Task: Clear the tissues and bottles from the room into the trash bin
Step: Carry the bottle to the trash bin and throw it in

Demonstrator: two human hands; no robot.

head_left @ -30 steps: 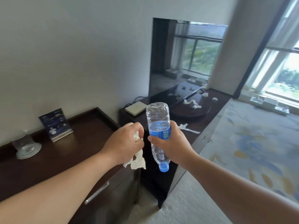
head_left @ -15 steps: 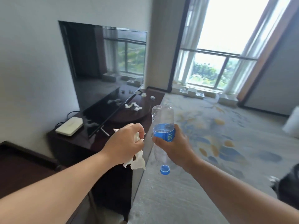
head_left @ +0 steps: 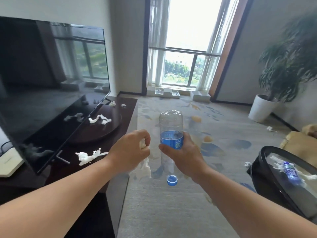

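Observation:
My right hand (head_left: 181, 155) grips a clear plastic bottle (head_left: 170, 124) with a blue label, held upside down with its blue cap (head_left: 172, 180) at the bottom. My left hand (head_left: 129, 152) is closed on a crumpled white tissue (head_left: 142, 169) that hangs below the fist. A black trash bin (head_left: 267, 170) stands at the right edge, with a bottle (head_left: 290, 172) and tissues inside. More tissues lie on the dark TV cabinet (head_left: 127, 114): one (head_left: 87, 157) near my left forearm, one (head_left: 99, 119) on the round tray, two small ones (head_left: 112, 103) farther back.
A large black TV (head_left: 51, 74) stands on the cabinet at left, a white box (head_left: 8, 164) beside it. Small tissues lie on the carpet (head_left: 247, 164) near the bin and by the white plant pot (head_left: 260, 107). A yellow seat (head_left: 301, 141) sits at right.
The view has swung right from the cabinet toward the window and carpet. The trash bin and the plant have come into view. Both hands keep their hold on the tissue and the bottle.

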